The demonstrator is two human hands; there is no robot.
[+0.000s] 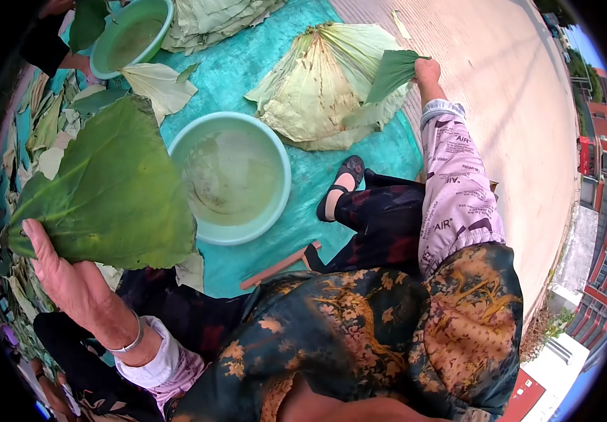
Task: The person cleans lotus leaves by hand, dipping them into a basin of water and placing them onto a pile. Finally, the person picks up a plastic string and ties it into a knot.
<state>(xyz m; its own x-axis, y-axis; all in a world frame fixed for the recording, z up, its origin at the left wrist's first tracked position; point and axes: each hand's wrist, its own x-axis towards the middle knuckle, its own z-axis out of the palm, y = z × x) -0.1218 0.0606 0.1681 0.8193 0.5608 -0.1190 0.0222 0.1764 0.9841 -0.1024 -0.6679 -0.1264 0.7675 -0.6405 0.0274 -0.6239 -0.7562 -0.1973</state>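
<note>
From where I stand, the left hand (82,288) at the lower left has its grip closed on the narrow corner of a broad green leaf (106,183), one digit on top and the others mostly hidden beneath. The right hand (428,70), at the upper right, is pinching the tip of a smaller dark leaf (395,74), which hangs over the fan-shaped pile of pale leaves (310,84).

I'd say both want a light, firm pinch at the thick, gathered end, because the thin blades look easy to tear. The broad one would do best well supported, its ragged edge kept from folding or catching on the basin rim.

The large pale basin (286,176), in the middle on the teal sheet (282,235), holds cloudy water (229,176) with dark bits in it. A smaller green basin (167,35) at the upper left holds murky water too, a co-worker's hand (80,63) just beside it.
</note>
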